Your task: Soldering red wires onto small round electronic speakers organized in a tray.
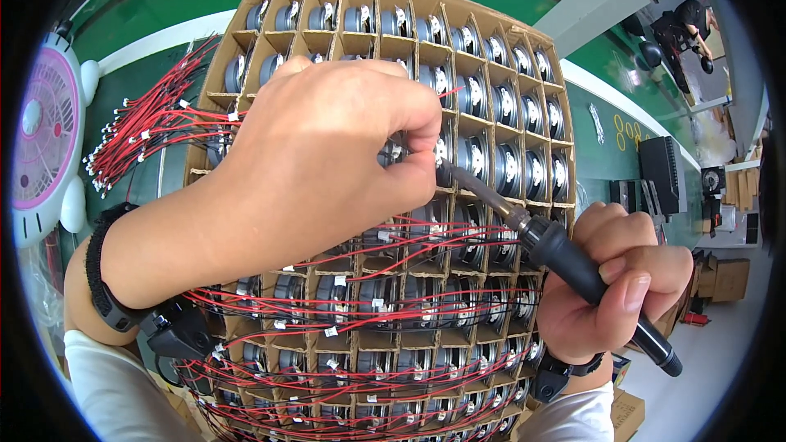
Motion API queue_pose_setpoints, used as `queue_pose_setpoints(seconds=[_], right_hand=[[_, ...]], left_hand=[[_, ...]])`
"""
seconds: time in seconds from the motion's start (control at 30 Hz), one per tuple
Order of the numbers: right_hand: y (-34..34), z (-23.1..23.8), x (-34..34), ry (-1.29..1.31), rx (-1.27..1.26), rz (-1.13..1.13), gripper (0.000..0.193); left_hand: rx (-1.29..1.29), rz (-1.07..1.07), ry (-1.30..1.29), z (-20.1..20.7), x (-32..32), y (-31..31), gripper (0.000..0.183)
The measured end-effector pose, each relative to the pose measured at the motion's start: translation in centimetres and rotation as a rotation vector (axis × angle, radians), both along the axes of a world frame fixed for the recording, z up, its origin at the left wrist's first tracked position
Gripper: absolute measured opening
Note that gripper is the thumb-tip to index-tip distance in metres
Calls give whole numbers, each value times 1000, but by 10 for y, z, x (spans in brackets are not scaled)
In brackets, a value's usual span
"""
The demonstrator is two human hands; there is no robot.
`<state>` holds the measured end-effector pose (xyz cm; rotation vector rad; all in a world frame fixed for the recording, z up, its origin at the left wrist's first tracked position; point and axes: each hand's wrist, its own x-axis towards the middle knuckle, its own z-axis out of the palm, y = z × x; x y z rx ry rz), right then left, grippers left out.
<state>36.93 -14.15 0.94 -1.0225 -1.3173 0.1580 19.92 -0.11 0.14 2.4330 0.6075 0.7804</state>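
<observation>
My left hand [344, 131] reaches over a cardboard divider box [565, 147], its thumb and index finger pinched together above one cell. A bit of red wire [449, 92] sticks out beside the knuckles, and the pinch appears to close on such a wire; the fingers largely hide it. My right hand [618, 278] is wrapped round the black handle of a soldering iron [565, 258]. The iron's tip points up and left, close to the left fingertips at a small round speaker. Similar speakers [471, 94] stand on edge in the cells, showing metal rims and white terminal strips.
Red and black wires with white connectors [377, 304] lie across the nearer rows. Another wire bundle [147, 131] rests on the green bench at left, near a pink and white fan [49, 123]. At right are a black device [661, 173], yellow rings [629, 131] and a grey post [614, 8].
</observation>
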Motion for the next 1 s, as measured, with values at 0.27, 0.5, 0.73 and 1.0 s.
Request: queue_pose_setpoints(seconds=[0.27,0.5,0.73,1.0], right_hand=[[5,1,2,-81,33,-37,23],[5,3,4,-96,32,-50,24],[6,1,5,-67,41,-87,24],[5,5,13,-103,-5,-139,20]], left_hand=[[10,5,1,1,0,-1,12],[46,1,10,3,-1,-2,11],[43,-21,-33,6,-4,-1,12],[-394,3,-24,10,-2,5,7]])
